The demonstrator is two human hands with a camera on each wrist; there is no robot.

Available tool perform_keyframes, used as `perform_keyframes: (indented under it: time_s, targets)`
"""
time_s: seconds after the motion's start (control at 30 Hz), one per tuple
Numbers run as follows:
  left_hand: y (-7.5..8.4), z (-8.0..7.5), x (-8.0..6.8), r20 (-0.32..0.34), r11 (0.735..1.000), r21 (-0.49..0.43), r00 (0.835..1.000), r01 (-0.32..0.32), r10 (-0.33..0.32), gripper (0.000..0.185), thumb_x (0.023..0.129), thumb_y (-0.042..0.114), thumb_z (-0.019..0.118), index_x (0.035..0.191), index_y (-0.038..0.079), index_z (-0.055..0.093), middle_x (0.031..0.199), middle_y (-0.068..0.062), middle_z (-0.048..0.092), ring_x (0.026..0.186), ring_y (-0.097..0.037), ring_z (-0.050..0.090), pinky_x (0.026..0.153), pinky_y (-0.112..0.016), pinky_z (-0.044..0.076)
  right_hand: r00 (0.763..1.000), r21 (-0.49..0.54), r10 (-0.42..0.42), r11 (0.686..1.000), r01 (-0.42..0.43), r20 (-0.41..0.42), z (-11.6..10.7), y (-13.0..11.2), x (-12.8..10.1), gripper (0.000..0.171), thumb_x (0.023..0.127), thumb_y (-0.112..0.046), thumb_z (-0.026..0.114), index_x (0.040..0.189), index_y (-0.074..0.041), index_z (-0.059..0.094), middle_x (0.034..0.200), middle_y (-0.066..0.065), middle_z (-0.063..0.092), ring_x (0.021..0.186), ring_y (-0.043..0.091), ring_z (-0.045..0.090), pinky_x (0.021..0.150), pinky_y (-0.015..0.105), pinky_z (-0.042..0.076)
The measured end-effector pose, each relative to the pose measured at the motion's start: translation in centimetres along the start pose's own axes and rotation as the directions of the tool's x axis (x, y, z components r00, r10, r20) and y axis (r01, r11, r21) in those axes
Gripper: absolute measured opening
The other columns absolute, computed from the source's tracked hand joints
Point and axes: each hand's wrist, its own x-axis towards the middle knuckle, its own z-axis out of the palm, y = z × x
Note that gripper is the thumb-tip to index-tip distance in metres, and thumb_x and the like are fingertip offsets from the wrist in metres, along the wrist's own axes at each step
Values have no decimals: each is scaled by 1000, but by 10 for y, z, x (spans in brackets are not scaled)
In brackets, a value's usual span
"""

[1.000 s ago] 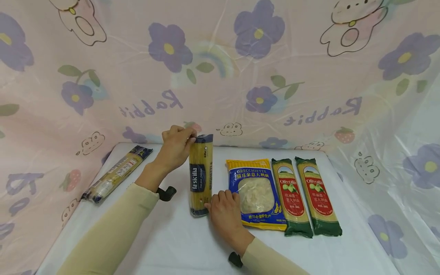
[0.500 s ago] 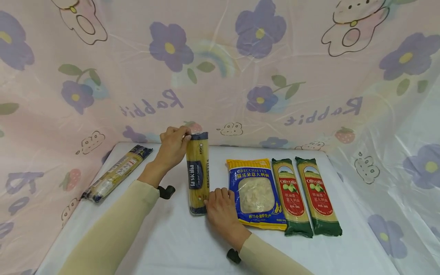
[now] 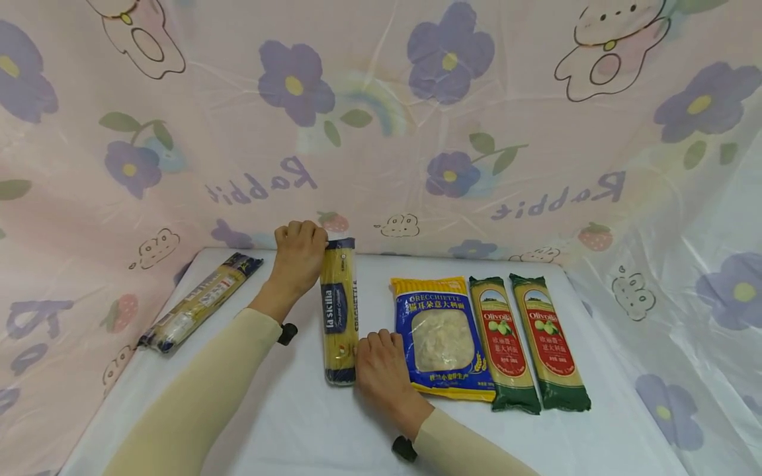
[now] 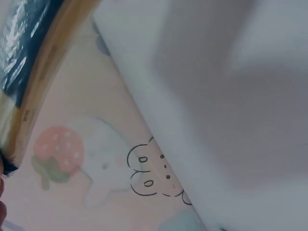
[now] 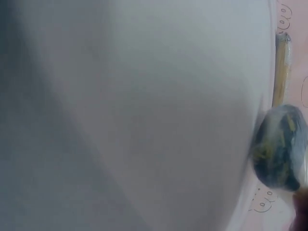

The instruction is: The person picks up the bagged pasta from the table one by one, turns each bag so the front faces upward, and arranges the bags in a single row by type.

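Far left on the white tabletop (image 3: 297,423), a long spaghetti packet (image 3: 199,301) lies on a slant near the edge, its label too small to read. Moving in, the person's left hand (image 3: 299,256) comes in on a beige sleeve (image 3: 202,396), fingers curled over the far end of the la Sicilia spaghetti pack (image 3: 339,311), gripping it. The pack lies flat on the tabletop, pointing away from the person, dark blue label reading "la sicilia" with "SPAGHETTI" running along its side. At its near end, the right hand (image 3: 381,367) rests against the pack's lower corner; the head view does not show whether those fingers wrap the pack or merely touch it, so the grip there cannot be told. The left wrist view catches the pack's (image 4: 29,72) blue-and-yellow edge against the pink backdrop; the right wrist view shows its dark end cap (image 5: 279,149) above a blur of white. Just beside the right hand lies the blue and yellow orecchiette bag (image 3: 442,337), headed "ORECCHIETTE" with Chinese characters beneath and a clear window showing pasta. Next come two green Olivoila packets (image 3: 526,340), side by side and touching, red labels reading "Olivoila". Behind and around everything hangs a pink plastic sheet (image 3: 417,132) printed with purple flowers, strawberries, cartoon rabbits and the word "Rabbit" in mirror writing.
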Motion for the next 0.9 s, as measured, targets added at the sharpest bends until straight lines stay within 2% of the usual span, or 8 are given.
perform_keyframes:
  time_s: [0.17, 0.27, 0.4, 0.5, 0.63, 0.77, 0.9]
  targets:
    - [5, 4, 3, 128, 998, 56, 992, 11, -18, 13, 110, 7, 49, 103, -2, 57, 106, -20, 56, 103, -43, 49, 92, -59, 38, 1000, 5, -5, 1000, 5, -11, -9, 0, -4, 21, 92, -9, 46, 72, -11, 47, 69, -1, 30, 71, 21, 37, 71, 37, 36]
    - [9, 6, 7, 199, 997, 65, 979, 35, -47, 8, 107, 3, 51, 102, 0, 57, 105, -17, 57, 105, -41, 49, 94, -59, 38, 1000, 18, 5, 1000, -5, 14, -13, 0, -6, 20, 92, -9, 51, 72, -11, 47, 69, 0, 33, 71, 21, 38, 72, 37, 36]
    - [16, 10, 13, 291, 996, 64, 954, 59, -75, 5, 103, 0, 53, 100, 1, 57, 101, -14, 54, 104, -38, 47, 95, -57, 36, 998, 27, 27, 999, -29, 56, -18, -1, -8, 23, 92, -9, 56, 71, -12, 46, 68, 0, 38, 71, 21, 39, 72, 37, 36]
    - [21, 18, 15, 325, 996, 65, 942, 63, -80, 8, 102, -1, 50, 97, 2, 55, 98, -13, 52, 101, -37, 46, 94, -57, 37, 997, 16, 42, 999, -43, 61, -21, -3, -9, 26, 93, -10, 56, 70, -13, 45, 68, -1, 39, 70, 20, 36, 71, 36, 34]
    - [25, 33, 16, 365, 994, 89, 927, 59, -88, 7, 100, 1, 50, 97, 2, 56, 97, -14, 53, 102, -37, 47, 95, -60, 39, 999, -7, 49, 999, -49, 21, -25, -3, -9, 28, 91, -10, 58, 68, -13, 43, 66, -1, 35, 67, 19, 33, 67, 35, 31]
    - [30, 47, 17, 452, 992, 112, 885, 67, -110, 7, 99, 4, 56, 104, 2, 60, 102, -12, 54, 106, -36, 46, 98, -59, 38, 998, -9, 63, 998, -63, 9, -27, -2, -10, 30, 87, -9, 63, 65, -14, 42, 65, -1, 35, 65, 19, 34, 65, 35, 30]
    - [36, 60, 17, 527, 990, 128, 841, 67, -125, 15, 99, 8, 61, 114, 3, 63, 104, -10, 54, 107, -34, 44, 102, -59, 36, 995, -14, 85, 996, -84, 58, -28, -1, -12, 31, 86, -10, 67, 65, -14, 44, 64, -1, 39, 65, 20, 37, 66, 36, 30]
